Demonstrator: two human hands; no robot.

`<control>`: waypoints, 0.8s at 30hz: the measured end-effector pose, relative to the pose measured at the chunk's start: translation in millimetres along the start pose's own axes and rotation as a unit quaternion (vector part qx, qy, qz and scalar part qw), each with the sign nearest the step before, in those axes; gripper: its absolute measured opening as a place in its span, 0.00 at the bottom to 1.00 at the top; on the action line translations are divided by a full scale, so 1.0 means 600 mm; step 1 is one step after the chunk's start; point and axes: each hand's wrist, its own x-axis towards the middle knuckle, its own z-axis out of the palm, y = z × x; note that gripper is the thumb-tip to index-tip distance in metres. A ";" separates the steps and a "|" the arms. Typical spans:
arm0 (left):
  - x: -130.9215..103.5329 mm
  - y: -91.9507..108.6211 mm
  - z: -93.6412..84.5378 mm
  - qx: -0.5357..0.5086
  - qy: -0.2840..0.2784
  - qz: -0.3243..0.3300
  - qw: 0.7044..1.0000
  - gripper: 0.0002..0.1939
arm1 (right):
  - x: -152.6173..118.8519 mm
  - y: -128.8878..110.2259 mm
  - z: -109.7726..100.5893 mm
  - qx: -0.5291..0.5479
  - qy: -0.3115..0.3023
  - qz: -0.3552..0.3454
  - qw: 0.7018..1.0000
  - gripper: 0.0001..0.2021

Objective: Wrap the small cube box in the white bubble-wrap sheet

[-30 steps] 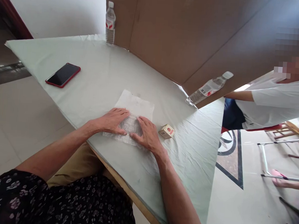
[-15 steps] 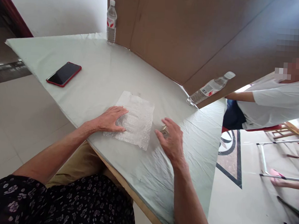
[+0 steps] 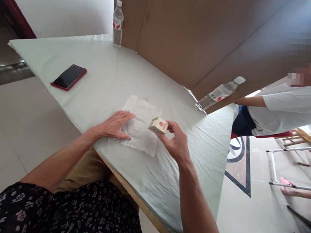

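A sheet of bubble wrap [image 3: 141,124] lies flat on the covered table [image 3: 102,77]. My left hand [image 3: 117,124] rests on its left side, open, with thumb and fingers spread. Between the thumb and fingers of my right hand [image 3: 176,141] is a small cream-coloured box [image 3: 158,125] with red print on one face. The box is held over the right edge of the bubble wrap, slightly tilted.
A phone in a red case [image 3: 69,77] lies at the left. One water bottle [image 3: 118,23] stands upright at the back; another bottle [image 3: 221,93] appears slanted at the right. Behind them rises a brown board [image 3: 177,33]. A person in a white shirt [image 3: 291,108] sits beyond it.
My right hand has closed on the small box, lifted it from the table and moved it left to the bubble wrap's edge. The left hand has stayed on the wrap.
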 end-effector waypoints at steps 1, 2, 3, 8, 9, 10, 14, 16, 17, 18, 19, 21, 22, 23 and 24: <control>0.000 0.000 0.000 0.000 0.003 0.000 1.000 0.51 | 0.009 -0.008 0.018 0.010 -0.017 -0.012 1.000 0.18; 0.000 0.000 0.001 -0.001 0.006 0.001 1.000 0.52 | 0.016 -0.010 0.037 0.015 -0.034 -0.021 0.999 0.19; 0.000 0.000 0.002 -0.004 0.008 0.004 1.000 0.52 | 0.023 -0.009 0.056 0.013 -0.057 -0.027 0.998 0.19; 0.001 -0.003 0.004 -0.016 0.005 0.011 1.000 0.52 | 0.032 0.026 0.110 -0.060 -0.127 -0.037 0.989 0.22; 0.002 -0.004 0.004 -0.017 0.003 0.013 1.000 0.52 | 0.030 0.030 0.113 -0.066 -0.126 -0.040 0.989 0.23; 0.002 -0.005 0.004 -0.018 0.002 0.014 1.000 0.52 | 0.029 0.033 0.114 -0.066 -0.123 -0.041 0.989 0.24; 0.001 -0.006 0.004 -0.023 0.005 0.020 1.000 0.52 | 0.024 0.032 0.114 -0.059 -0.110 -0.033 0.992 0.24; 0.000 -0.006 0.004 -0.024 0.004 0.021 0.999 0.52 | 0.023 0.030 0.116 -0.060 -0.108 -0.032 0.992 0.24; -0.001 -0.005 0.003 -0.023 0.002 0.020 1.000 0.52 | 0.023 0.029 0.116 -0.062 -0.108 -0.033 0.992 0.24; -0.001 -0.005 0.003 -0.022 0.000 0.019 1.000 0.53 | 0.023 0.028 0.117 -0.066 -0.108 -0.035 0.991 0.24; -0.001 -0.004 0.003 -0.021 -0.002 0.017 1.000 0.53 | 0.022 0.028 0.117 -0.071 -0.109 -0.037 0.991 0.25; 0.000 -0.004 0.003 -0.021 -0.002 0.017 1.000 0.53 | 0.022 0.027 0.117 -0.083 -0.110 -0.039 0.990 0.26; 0.001 -0.005 0.003 -0.022 0.000 0.017 1.000 0.53 | 0.022 0.026 0.116 -0.088 -0.111 -0.039 0.989 0.26; 0.002 -0.006 0.003 -0.023 0.002 0.018 1.000 0.53 | 0.022 0.026 0.116 -0.091 -0.114 -0.040 0.989 0.26; 0.002 -0.007 0.004 -0.025 0.004 0.017 1.000 0.53 | 0.022 0.025 0.116 -0.093 -0.116 -0.040 0.988 0.26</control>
